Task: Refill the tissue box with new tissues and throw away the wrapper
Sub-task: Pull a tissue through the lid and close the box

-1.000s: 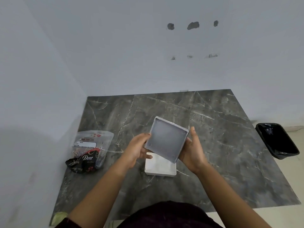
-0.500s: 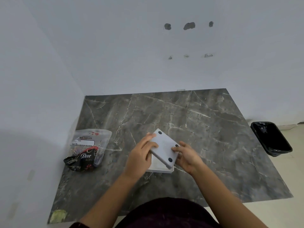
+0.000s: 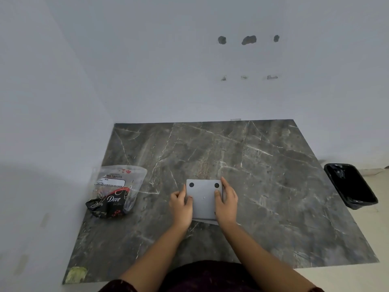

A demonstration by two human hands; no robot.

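Over by the left wall sits the tissue wrapper (image 3: 116, 191) — clear and black plastic, slumped and looking emptied, though I can't see inside well enough to swear to it. It lies well apart from the hands, on the dark marble table (image 3: 273, 175).

In the middle, the left hand (image 3: 182, 204) curls its fingers over the left edge of the tissue box (image 3: 203, 199), thumb lying on top. The box is upside down: its grey base plate faces up, showing 2 black feet at the far corners. The right hand (image 3: 226, 202) grips the right edge the same way, fingers wrapped down the side, thumb pressing the plate.

My guess is the refill is in and the base is being pushed shut. Turning the box upright and binning the wrapper look left to do.

The near feet are hidden under the hands — so is any seam. On the floor at far right, the black bin (image 3: 351, 187) stands beyond the table.
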